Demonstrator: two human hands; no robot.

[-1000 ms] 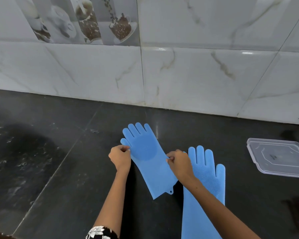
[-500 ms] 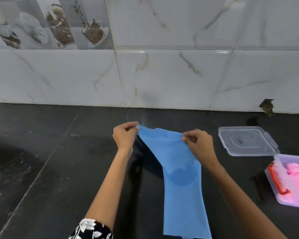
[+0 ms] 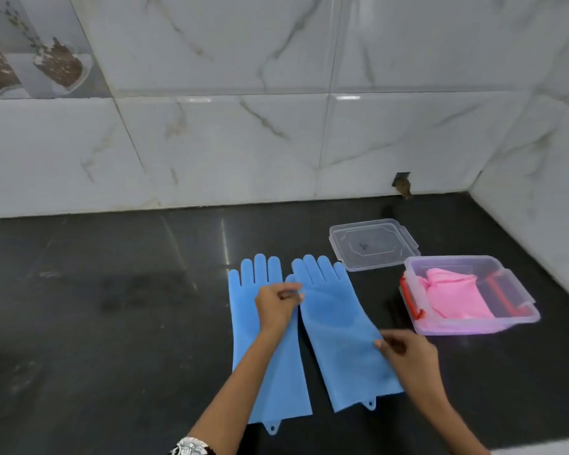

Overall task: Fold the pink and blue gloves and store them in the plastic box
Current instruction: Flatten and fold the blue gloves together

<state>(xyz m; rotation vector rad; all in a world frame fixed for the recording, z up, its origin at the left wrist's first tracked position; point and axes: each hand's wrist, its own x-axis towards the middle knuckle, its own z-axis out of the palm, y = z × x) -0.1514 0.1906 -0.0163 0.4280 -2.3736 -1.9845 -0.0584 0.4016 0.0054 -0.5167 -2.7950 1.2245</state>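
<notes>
Two blue gloves lie flat side by side on the black counter, fingers pointing to the wall. The left blue glove is partly under my left forearm. My left hand pinches the thumb-side edge of the right blue glove. My right hand pinches that same glove's right edge near the cuff. The clear plastic box stands to the right with folded pink gloves inside.
The box's clear lid lies flat behind the box, near the tiled wall. The box has red latches. A tiled side wall closes the counter on the right. Dark counter stretches to the left.
The glove that both hands held up and spread half a second ago now lies flat beside the other one. The view has swung right, bringing the box fully in.
</notes>
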